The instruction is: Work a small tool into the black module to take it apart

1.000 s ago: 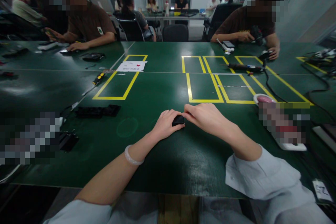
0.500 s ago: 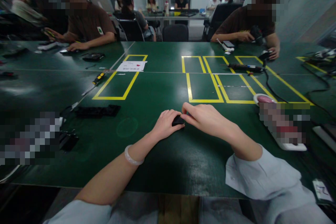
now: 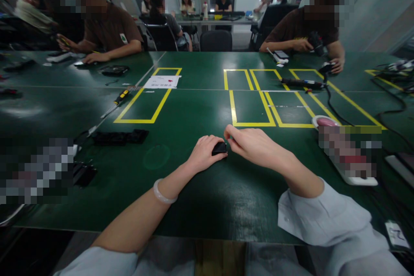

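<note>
Left hand (image 3: 204, 154) closed around the black block (image 3: 219, 149), right hand (image 3: 255, 144) bent in beside it: that's how the worker sits, forearms over the near edge of the big green table (image 3: 207, 211). Across from them, one person in brown (image 3: 111, 28) sits to the left, another in brown (image 3: 296, 30) to the right. Yellow tape (image 3: 254, 124) marks out boxes beyond the hands. A black strip (image 3: 119, 137) lies well off to the left, with a screwdriver (image 3: 122, 96) farther out past it. As for the block, it's in the left grip near the tabletop, thumb along its near side, fingers over the far side, its right end poking out toward the other hand. Those right fingers are curled, tips drawn near the thumb, just beside that end; whether they touch it or pinch anything, I can't make out.
</note>
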`<control>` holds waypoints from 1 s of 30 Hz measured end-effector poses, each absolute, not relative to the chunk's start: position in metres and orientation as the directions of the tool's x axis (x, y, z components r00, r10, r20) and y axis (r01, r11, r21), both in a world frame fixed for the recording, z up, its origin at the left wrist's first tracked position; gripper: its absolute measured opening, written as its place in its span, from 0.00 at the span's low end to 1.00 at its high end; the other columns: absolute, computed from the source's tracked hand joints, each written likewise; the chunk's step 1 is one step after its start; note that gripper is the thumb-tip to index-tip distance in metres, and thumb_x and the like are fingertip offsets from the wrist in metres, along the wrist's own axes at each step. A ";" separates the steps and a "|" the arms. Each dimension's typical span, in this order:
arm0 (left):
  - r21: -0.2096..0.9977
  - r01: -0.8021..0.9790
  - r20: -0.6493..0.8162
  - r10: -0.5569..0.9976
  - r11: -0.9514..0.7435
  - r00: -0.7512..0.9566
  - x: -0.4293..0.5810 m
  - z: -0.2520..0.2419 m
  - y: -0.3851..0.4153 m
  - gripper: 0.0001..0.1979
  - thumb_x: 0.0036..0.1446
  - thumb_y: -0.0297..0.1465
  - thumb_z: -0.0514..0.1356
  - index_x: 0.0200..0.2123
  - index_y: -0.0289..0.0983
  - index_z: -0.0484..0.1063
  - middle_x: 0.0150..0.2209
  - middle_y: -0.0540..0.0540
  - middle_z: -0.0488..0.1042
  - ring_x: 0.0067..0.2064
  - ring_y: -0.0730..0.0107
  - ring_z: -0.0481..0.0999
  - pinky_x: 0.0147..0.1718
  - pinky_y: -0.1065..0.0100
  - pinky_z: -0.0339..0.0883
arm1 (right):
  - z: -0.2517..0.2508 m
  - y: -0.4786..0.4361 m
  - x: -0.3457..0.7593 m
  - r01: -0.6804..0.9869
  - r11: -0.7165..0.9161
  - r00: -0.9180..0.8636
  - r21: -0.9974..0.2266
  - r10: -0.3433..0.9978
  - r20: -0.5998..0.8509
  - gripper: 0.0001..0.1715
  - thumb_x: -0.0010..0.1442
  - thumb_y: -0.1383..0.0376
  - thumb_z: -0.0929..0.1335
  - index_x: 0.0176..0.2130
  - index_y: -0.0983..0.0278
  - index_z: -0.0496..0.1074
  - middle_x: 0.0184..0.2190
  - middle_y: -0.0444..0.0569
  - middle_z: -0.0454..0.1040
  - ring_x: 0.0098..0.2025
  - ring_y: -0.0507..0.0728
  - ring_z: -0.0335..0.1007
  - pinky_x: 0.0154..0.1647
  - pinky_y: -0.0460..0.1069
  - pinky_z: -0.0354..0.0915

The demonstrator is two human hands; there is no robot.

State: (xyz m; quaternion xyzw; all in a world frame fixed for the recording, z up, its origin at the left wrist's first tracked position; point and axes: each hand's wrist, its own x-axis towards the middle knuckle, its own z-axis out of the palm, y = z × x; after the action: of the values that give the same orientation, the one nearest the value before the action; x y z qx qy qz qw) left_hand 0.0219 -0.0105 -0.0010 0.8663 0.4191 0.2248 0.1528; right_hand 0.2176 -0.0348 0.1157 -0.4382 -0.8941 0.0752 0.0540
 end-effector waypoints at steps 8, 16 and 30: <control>0.458 0.658 0.248 0.796 -0.598 0.551 0.021 -0.002 -0.010 0.16 0.58 0.45 0.60 0.43 0.40 0.68 0.41 0.47 0.71 0.46 0.59 0.70 0.50 0.57 0.61 | 0.118 -0.035 0.214 0.791 0.589 -0.595 -0.164 0.803 0.013 0.17 0.69 0.55 0.55 0.40 0.62 0.63 0.26 0.45 0.72 0.26 0.53 0.66 0.25 0.47 0.45; 0.438 0.661 0.261 0.790 -0.609 0.555 0.021 -0.003 -0.010 0.18 0.57 0.45 0.60 0.44 0.40 0.67 0.41 0.47 0.71 0.46 0.59 0.70 0.49 0.57 0.61 | 0.115 -0.033 0.218 0.763 0.617 -0.624 -0.190 0.781 0.033 0.11 0.67 0.62 0.56 0.45 0.63 0.62 0.30 0.46 0.73 0.28 0.53 0.67 0.26 0.47 0.46; 0.444 0.660 0.256 0.792 -0.606 0.554 0.021 -0.003 -0.010 0.17 0.58 0.45 0.60 0.44 0.39 0.67 0.40 0.47 0.71 0.45 0.60 0.70 0.49 0.58 0.61 | 0.114 -0.032 0.216 0.794 0.586 -0.593 -0.158 0.805 0.010 0.15 0.69 0.57 0.55 0.42 0.62 0.63 0.26 0.45 0.72 0.26 0.53 0.66 0.25 0.46 0.44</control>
State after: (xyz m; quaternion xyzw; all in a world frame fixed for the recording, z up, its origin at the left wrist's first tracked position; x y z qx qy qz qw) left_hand 0.0215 -0.0097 -0.0032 0.8688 0.4179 0.2196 0.1498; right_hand 0.2156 -0.0318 0.1144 -0.4495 -0.8897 0.0685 0.0404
